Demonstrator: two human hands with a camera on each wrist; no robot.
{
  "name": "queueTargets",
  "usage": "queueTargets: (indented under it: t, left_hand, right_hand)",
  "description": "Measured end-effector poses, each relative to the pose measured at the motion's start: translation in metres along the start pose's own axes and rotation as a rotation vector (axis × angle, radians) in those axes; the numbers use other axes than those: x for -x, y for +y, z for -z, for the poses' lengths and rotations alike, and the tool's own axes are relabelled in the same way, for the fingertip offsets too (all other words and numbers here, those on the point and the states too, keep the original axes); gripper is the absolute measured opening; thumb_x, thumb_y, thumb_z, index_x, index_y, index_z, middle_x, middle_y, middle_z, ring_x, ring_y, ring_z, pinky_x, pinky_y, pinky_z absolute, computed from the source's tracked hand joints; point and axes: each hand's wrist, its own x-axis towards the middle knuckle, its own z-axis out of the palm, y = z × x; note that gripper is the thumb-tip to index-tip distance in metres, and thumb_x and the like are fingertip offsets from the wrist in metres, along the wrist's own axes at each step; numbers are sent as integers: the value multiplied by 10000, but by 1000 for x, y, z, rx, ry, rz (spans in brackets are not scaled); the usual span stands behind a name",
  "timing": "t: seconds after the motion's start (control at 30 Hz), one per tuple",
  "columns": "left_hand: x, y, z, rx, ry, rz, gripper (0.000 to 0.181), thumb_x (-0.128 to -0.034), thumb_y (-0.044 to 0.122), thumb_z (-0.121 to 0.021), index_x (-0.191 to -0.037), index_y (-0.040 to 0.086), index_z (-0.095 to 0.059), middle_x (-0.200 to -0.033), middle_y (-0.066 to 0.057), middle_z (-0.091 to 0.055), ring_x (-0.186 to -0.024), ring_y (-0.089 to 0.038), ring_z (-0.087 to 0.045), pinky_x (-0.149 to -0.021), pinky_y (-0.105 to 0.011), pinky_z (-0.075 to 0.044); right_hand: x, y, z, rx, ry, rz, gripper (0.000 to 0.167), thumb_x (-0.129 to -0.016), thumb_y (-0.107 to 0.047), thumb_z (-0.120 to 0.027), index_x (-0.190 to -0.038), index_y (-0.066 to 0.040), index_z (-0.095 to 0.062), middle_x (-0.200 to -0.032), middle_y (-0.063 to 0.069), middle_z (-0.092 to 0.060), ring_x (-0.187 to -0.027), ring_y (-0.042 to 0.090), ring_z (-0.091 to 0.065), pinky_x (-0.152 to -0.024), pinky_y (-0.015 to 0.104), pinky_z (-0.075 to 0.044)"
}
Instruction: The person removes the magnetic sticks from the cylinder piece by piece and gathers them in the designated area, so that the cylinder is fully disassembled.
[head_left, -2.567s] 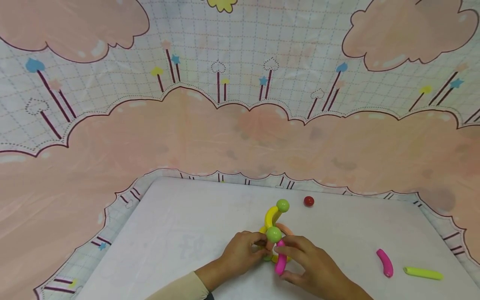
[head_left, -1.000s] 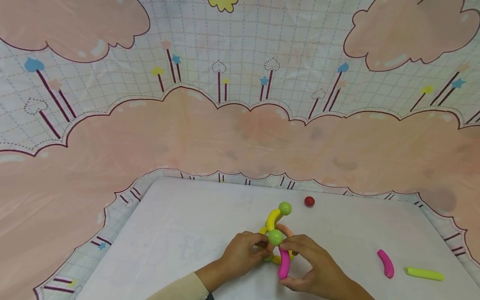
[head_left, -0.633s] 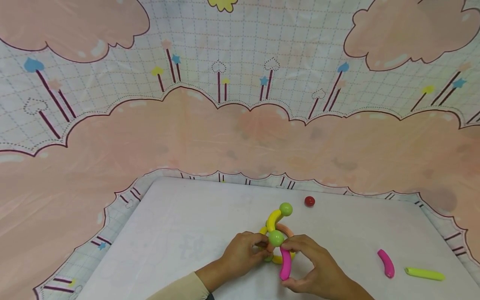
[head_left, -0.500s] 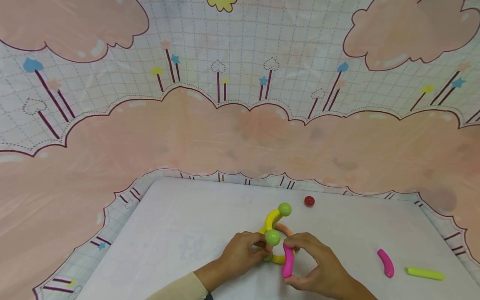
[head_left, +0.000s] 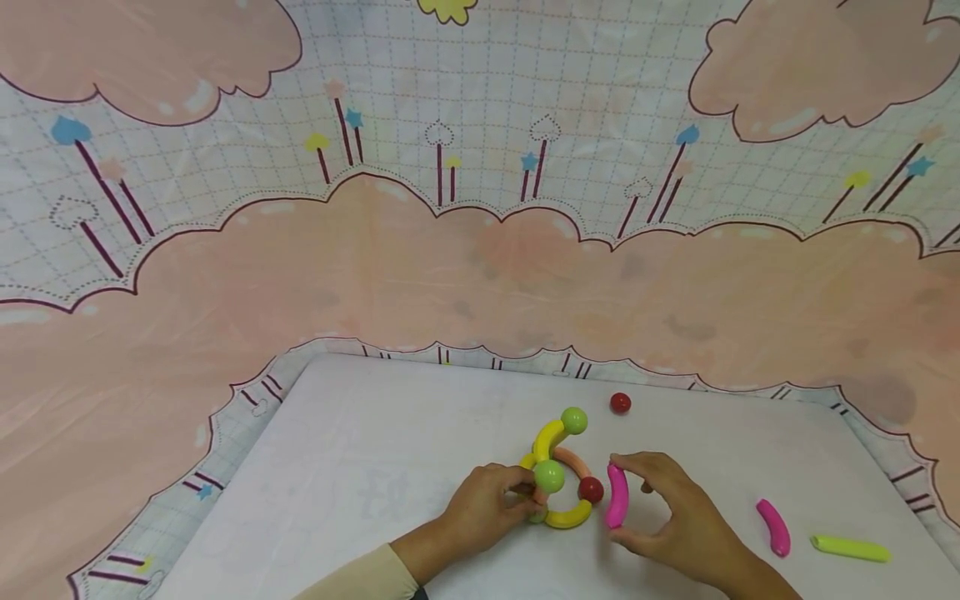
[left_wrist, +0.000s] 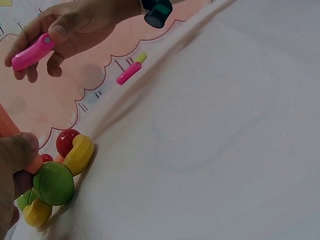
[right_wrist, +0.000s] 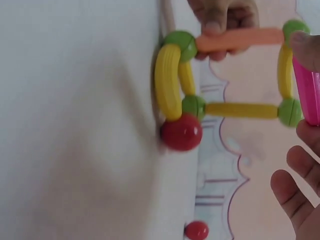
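My left hand [head_left: 483, 510] grips an upright orange rod [right_wrist: 240, 40] of a ball-and-rod toy structure. Its base is a ring with curved yellow rods [head_left: 567, 515], an orange curved rod [head_left: 572, 461] and a red ball [head_left: 591, 489]. At the top, a green ball [head_left: 549, 476] and another green ball [head_left: 574, 420] are joined by a curved yellow rod [head_left: 548, 437]. To the right of this structure, my right hand [head_left: 678, 521] pinches a curved pink rod [head_left: 617, 497] end to end between thumb and finger. The pink rod is apart from the structure. In the head view the orange upright is mostly hidden.
A loose red ball [head_left: 620, 403] lies behind the structure on the white table [head_left: 390, 425]. Toward the right lie another curved pink rod [head_left: 773, 528] and a straight lime-green rod [head_left: 851, 548]. A cloud-patterned cloth [head_left: 480, 275] hangs behind the table.
My right hand has drawn the pink rod away from beneath the near green ball, to the right and slightly up. The base's red ball now shows. My left hand stays in place.
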Motion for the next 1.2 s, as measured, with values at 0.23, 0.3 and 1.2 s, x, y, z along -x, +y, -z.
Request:
queueTargets:
  t: [0.23, 0.3, 1.2]
  left_hand:
    - [0, -1, 0, -7, -16, 17, 175, -881, 217, -820, -1034, 227, -734, -959, 251, -700, -961, 72, -639, -881, -279, -484]
    - [0, -1, 0, -8, -19, 21, 172, -881, 219, -819, -1030, 230, -733, -960, 251, -699, -961, 72, -638, -884, -281, -483]
    - [-2, -3, 0, -29, -22, 6, 159, -875, 210, -828, -999, 234, -730, -946, 251, -697, -947, 85, -634, -878, -277, -481]
  right_hand:
    - [4, 17, 15, 7, -82, -206, 847, -658, -344, -986, -1403, -332, -583, -1355, 8, -586, -973, 226, -598, -678, 272, -590]
    - [6, 23, 19, 26, -92, -231, 840, -666, -378, -976, -1406, -338, -580, -1366, 26, -579, -986, 228, -597, -667, 260, -583]
    - [38, 80, 61, 199, -210, -416, 899, -670, -562, -913, -1424, -204, -577, -1371, 174, -550, -1232, 423, -503, -855, 633, -540]
